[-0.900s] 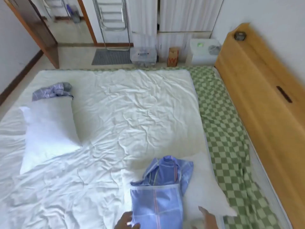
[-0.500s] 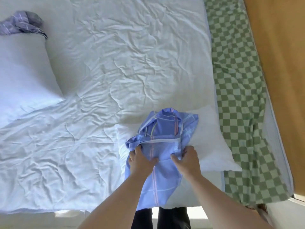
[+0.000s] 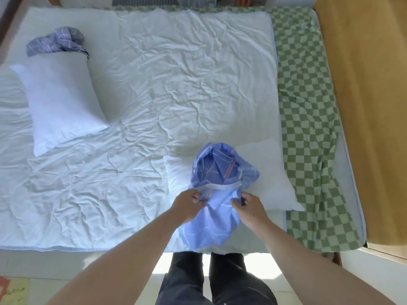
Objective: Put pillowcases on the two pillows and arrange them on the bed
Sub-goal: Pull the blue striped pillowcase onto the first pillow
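Green checkered blanket (image 3: 308, 111) beside wooden headboard (image 3: 363, 106).

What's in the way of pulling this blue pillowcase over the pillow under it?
Nothing visible. Both the left hand and the right hand already grip the blue pillowcase, which lies bunched directly on the bare white pillow, with nothing between them.

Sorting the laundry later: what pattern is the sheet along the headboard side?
Green and pale checks on the sheet, clear in the head view.

A bunched blue pillowcase (image 3: 217, 201) lies atop a bare white pillow (image 3: 266, 179) at the bed's near edge; a second bare pillow (image 3: 60, 106) touches a crumpled pillowcase (image 3: 56, 41) far left.
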